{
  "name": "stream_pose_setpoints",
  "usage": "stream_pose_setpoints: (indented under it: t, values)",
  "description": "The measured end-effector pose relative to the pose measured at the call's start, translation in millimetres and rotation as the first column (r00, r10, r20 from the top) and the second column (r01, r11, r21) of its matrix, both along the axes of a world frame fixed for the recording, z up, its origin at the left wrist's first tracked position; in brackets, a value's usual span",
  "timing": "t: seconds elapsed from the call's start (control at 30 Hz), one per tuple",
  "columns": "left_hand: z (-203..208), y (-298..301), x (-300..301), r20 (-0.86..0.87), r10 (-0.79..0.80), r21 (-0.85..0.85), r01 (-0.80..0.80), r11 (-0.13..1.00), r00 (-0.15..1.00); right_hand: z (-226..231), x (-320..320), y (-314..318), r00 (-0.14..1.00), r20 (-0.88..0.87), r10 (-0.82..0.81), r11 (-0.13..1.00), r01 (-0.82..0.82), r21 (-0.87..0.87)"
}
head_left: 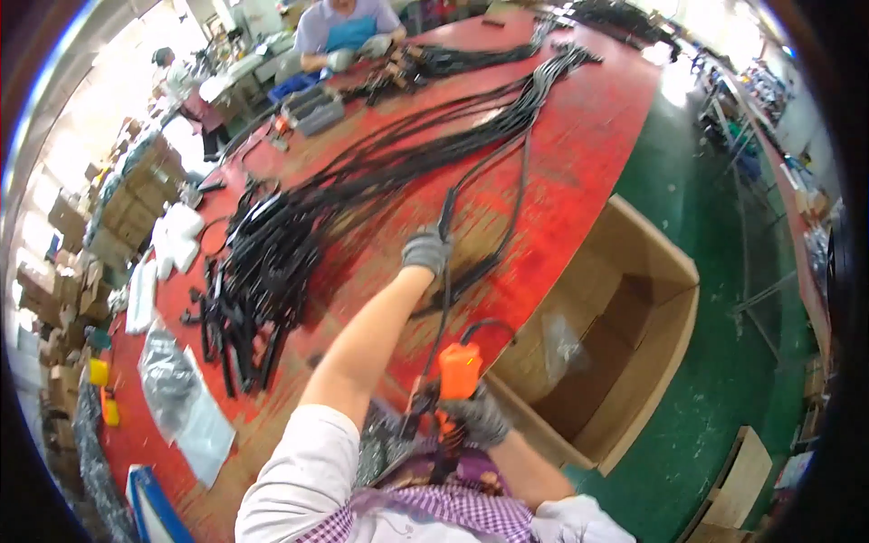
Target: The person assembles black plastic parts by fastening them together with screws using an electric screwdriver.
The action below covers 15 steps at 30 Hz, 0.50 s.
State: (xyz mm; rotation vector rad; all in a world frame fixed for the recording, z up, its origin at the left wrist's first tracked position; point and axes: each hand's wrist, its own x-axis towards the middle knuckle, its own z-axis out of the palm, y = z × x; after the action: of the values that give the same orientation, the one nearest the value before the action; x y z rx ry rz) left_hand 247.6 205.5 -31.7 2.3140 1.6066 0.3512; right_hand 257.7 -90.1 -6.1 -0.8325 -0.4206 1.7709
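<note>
My left hand (425,251), in a grey work glove, is closed around a black cable (447,213) above the red table. From that hand the cable runs up toward the long bundle and also down toward my body. Close to my body, my right hand (484,418), gloved too, is wrapped round an orange-and-black handheld tool (460,369). The tool's exact kind is unclear, and its lower part is partly hidden by my hand. A large bundle of black cables (434,145) stretches across the table, its thick black ends (262,271) heaped at the left.
An open cardboard box (665,389) with a clear plastic bag (561,348) inside stands against the right edge of the red table (597,163). Plastic bags (186,398) lie at the left. Across the table, a gloved person (348,41) works; another person (190,100) stands farther off.
</note>
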Motion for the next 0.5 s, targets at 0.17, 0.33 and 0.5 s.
stream_pose_setpoints:
  t: [0.17, 0.33, 0.5]
  values:
    - [-25, 8, 30, -0.083, 0.115, 0.046, -0.112, 0.993, 0.990, 30, -5, -6, 0.999, 0.026, -0.025, 0.998, 0.024, 0.063]
    - [-12, 12, -17, 0.376, 0.241, -0.771, 0.157, 0.618, 0.895, 13, -7, 0, 0.996, -0.028, -0.083, 0.991, 0.085, 0.104]
    - [9, -41, -83, 0.473, 0.722, -0.791, 0.604, 0.096, 0.505, 33, -8, 17, 0.999, -0.047, -0.011, 0.976, 0.021, 0.217]
